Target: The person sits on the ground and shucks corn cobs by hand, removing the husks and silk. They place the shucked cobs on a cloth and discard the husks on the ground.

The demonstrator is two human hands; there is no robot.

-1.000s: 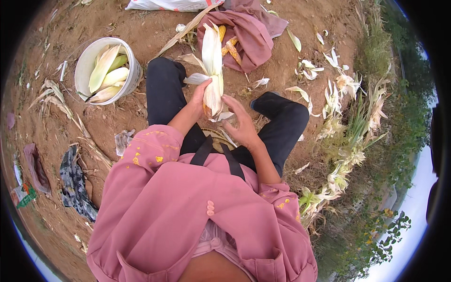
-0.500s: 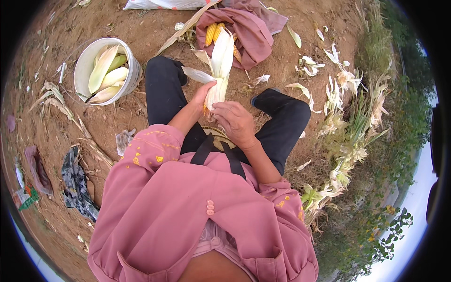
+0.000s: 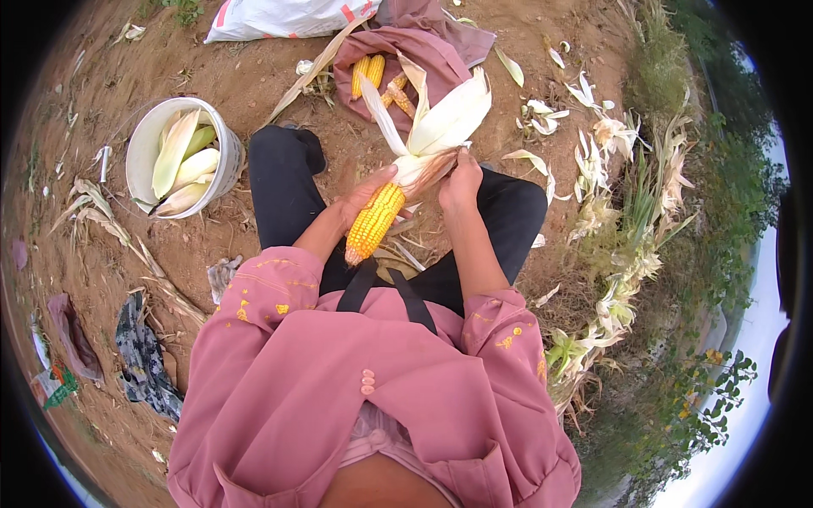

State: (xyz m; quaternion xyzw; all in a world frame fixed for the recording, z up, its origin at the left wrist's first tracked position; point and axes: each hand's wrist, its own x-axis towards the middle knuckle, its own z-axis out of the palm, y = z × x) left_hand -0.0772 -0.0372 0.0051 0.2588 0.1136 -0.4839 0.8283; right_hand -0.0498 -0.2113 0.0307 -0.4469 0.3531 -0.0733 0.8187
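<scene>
An ear of corn (image 3: 375,222) hangs between my knees, its yellow kernels bare and its tip angled toward me. Pale husk leaves (image 3: 449,118) are peeled back and spread out beyond its base. My left hand (image 3: 366,193) grips the ear near its base, where the kernels meet the husk. On the other side, my right hand (image 3: 461,180) is closed on the husk, pinching its brownish edge. Just past the husk lies an open dusty-pink sack (image 3: 440,59) with several bare yellow ears (image 3: 367,76) in its mouth.
A white bucket (image 3: 229,161) of unhusked corn stands at the left. A white sack (image 3: 288,19) lies at the far edge. Discarded husks (image 3: 614,309) line the right side beside grass and shrubs. A camouflage cloth (image 3: 144,356) lies on the soil at lower left.
The husk has been pulled down off the ear, baring its kernels. My right hand has moved away to the right and now holds husk leaves; the ear's tip points at me.
</scene>
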